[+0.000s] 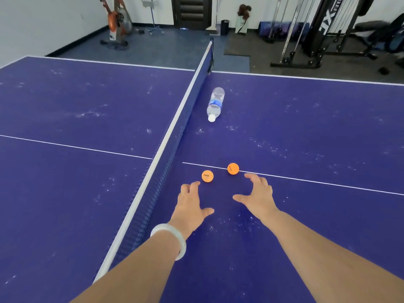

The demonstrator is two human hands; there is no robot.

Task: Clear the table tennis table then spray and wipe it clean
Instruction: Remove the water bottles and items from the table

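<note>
Hands [190,202] — near "JX"-marked rack [325,25]

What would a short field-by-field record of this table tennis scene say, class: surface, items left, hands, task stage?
surface: purple table tennis table, speckled with white marks, net across it
items left: two orange plastic balls, left ball, right ball on the white centre line; clear plastic water bottle lying on its side by the net
left hand: open, fingertips near left ball
right hand: open, fingertips near right ball
task stage: clearing not yet done
</note>
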